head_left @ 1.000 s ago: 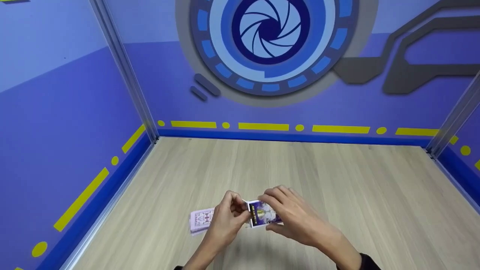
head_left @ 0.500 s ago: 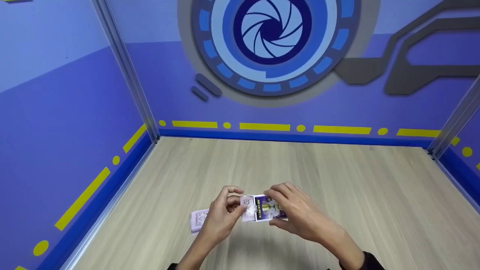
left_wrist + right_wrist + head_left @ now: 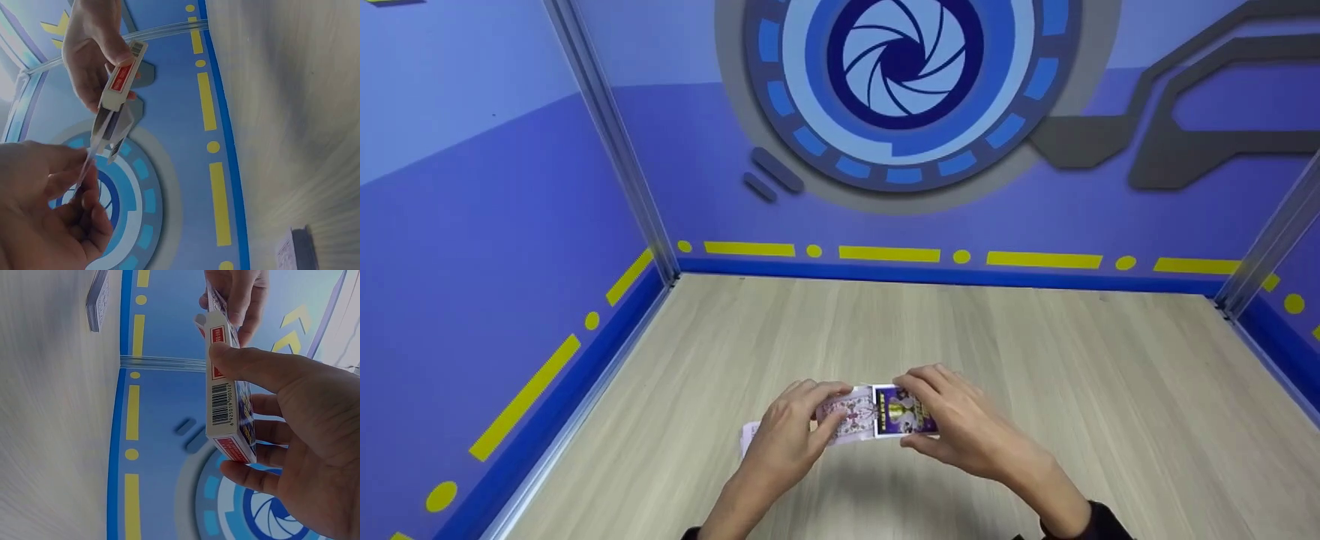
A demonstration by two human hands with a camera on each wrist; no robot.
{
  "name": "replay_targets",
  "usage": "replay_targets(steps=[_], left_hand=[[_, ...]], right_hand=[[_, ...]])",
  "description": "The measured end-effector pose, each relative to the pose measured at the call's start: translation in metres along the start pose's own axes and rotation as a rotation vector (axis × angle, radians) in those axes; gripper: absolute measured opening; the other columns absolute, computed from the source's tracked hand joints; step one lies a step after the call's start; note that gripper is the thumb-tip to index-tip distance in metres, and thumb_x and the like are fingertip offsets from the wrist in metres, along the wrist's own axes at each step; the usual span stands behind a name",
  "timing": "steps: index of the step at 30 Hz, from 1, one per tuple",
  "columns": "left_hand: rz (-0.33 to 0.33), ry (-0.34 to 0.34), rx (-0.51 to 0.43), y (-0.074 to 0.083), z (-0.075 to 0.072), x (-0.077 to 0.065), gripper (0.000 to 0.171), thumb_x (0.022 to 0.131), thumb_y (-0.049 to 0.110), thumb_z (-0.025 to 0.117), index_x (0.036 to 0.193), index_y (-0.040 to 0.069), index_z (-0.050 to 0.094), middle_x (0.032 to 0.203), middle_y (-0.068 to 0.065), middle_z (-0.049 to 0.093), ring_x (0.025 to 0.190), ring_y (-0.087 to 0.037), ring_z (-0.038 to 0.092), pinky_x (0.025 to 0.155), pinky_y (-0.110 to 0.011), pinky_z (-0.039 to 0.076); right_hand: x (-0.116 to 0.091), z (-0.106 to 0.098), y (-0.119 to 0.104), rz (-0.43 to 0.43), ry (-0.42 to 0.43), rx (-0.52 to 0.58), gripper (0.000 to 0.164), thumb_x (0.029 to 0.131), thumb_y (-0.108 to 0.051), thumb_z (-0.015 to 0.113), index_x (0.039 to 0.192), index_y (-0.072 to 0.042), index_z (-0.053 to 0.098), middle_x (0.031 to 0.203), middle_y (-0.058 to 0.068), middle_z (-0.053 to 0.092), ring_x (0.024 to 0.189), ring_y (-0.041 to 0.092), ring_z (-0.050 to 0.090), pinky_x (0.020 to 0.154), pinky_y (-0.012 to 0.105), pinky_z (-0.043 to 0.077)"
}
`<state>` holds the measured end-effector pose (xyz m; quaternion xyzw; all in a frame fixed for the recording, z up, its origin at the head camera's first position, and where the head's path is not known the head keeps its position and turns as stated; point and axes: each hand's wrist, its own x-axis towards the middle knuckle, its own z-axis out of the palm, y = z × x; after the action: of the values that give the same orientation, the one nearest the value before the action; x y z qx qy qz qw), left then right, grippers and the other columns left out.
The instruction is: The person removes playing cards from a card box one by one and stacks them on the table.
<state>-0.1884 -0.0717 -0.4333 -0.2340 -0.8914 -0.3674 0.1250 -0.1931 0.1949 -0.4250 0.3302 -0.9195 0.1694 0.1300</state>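
Above the table, my right hand (image 3: pixel 964 424) grips a small card box (image 3: pixel 894 412) with a purple and gold picture face. In the right wrist view the thumb lies along the box's white side, near a barcode (image 3: pixel 221 405), and the fingers hold the other edge. My left hand (image 3: pixel 784 431) pinches pink-patterned playing cards (image 3: pixel 851 415) that stick out of the box's open left end. How many cards it pinches I cannot tell. A stack of playing cards (image 3: pixel 287 256) lies on the table, mostly covered by the left hand in the head view.
The wood-grain table (image 3: pixel 960 330) spreads around the hands. Blue printed walls (image 3: pixel 697 165) with yellow dashes close it in at the back and both sides, joined by metal corner posts (image 3: pixel 619 142).
The left hand has moved left, drawing the cards farther out of the box. The right hand and box have shifted slightly right and away. The stack on the table has become more covered.
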Motion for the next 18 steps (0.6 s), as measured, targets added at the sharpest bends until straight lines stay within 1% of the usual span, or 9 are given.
replay_targets(steps=[4, 5, 7, 8, 10, 12, 15, 18], left_hand=[[0.028, -0.114, 0.102, 0.001, -0.005, -0.002, 0.049, 0.091, 0.022, 0.082, 0.135, 0.014, 0.063, 0.118, 0.004, 0.060, 0.100, -0.011, 0.058, 0.085, -0.032, 0.053], [0.039, -0.132, 0.140, 0.002, -0.005, -0.004, 0.056, 0.088, 0.024, 0.085, 0.137, 0.014, 0.061, 0.122, 0.003, 0.057, 0.104, -0.011, 0.058, 0.088, -0.034, 0.054], [0.069, -0.146, 0.224, 0.003, -0.004, -0.006, 0.069, 0.081, 0.030, 0.090, 0.139, 0.013, 0.057, 0.126, 0.000, 0.052, 0.108, -0.013, 0.056, 0.093, -0.036, 0.053], [0.088, -0.141, 0.266, 0.003, -0.003, -0.007, 0.074, 0.077, 0.032, 0.092, 0.139, 0.013, 0.056, 0.127, -0.001, 0.050, 0.110, -0.015, 0.056, 0.095, -0.037, 0.053], [0.123, -0.110, 0.342, 0.003, 0.001, -0.008, 0.081, 0.070, 0.037, 0.095, 0.137, 0.011, 0.056, 0.128, -0.004, 0.048, 0.113, -0.018, 0.055, 0.098, -0.040, 0.052], [0.148, -0.073, 0.393, 0.004, 0.005, -0.008, 0.081, 0.068, 0.039, 0.096, 0.132, 0.009, 0.056, 0.126, -0.005, 0.048, 0.113, -0.020, 0.054, 0.098, -0.040, 0.051], [0.153, -0.044, 0.428, 0.004, 0.010, -0.007, 0.076, 0.071, 0.040, 0.094, 0.129, 0.008, 0.057, 0.121, -0.004, 0.051, 0.107, -0.018, 0.054, 0.094, -0.038, 0.052], [0.149, -0.047, 0.428, 0.004, 0.011, -0.007, 0.072, 0.076, 0.039, 0.091, 0.132, 0.009, 0.057, 0.116, -0.003, 0.053, 0.102, -0.016, 0.053, 0.090, -0.037, 0.051]], right_hand=[[0.000, 0.000, 0.001, 0.007, -0.017, 0.001, 0.070, 0.082, -0.040, 0.088, 0.141, -0.017, 0.057, 0.132, 0.000, 0.059, 0.119, 0.018, 0.056, 0.101, 0.047, 0.051], [0.000, 0.001, 0.001, 0.005, -0.017, 0.000, 0.070, 0.082, -0.040, 0.088, 0.141, -0.017, 0.058, 0.132, 0.000, 0.059, 0.119, 0.018, 0.056, 0.100, 0.047, 0.051], [0.000, 0.001, 0.001, 0.002, -0.018, -0.004, 0.070, 0.082, -0.040, 0.088, 0.140, -0.017, 0.058, 0.132, -0.001, 0.059, 0.119, 0.017, 0.056, 0.099, 0.046, 0.052], [0.000, 0.001, 0.001, -0.001, -0.019, -0.006, 0.070, 0.082, -0.040, 0.088, 0.140, -0.017, 0.058, 0.132, -0.001, 0.059, 0.119, 0.017, 0.056, 0.098, 0.045, 0.052], [0.000, 0.002, 0.001, -0.007, -0.019, -0.011, 0.070, 0.082, -0.041, 0.089, 0.140, -0.017, 0.058, 0.132, 0.000, 0.059, 0.119, 0.017, 0.057, 0.097, 0.045, 0.053], [0.000, 0.002, 0.000, -0.013, -0.018, -0.014, 0.070, 0.081, -0.040, 0.089, 0.139, -0.017, 0.059, 0.132, 0.000, 0.059, 0.118, 0.017, 0.057, 0.096, 0.044, 0.054], [0.001, 0.003, 0.000, -0.019, -0.014, -0.011, 0.070, 0.081, -0.040, 0.089, 0.139, -0.015, 0.059, 0.132, 0.001, 0.060, 0.117, 0.018, 0.057, 0.095, 0.044, 0.054], [0.001, 0.002, 0.000, -0.022, -0.010, -0.012, 0.070, 0.081, -0.040, 0.089, 0.139, -0.014, 0.059, 0.131, 0.000, 0.060, 0.117, 0.017, 0.057, 0.095, 0.044, 0.054]])
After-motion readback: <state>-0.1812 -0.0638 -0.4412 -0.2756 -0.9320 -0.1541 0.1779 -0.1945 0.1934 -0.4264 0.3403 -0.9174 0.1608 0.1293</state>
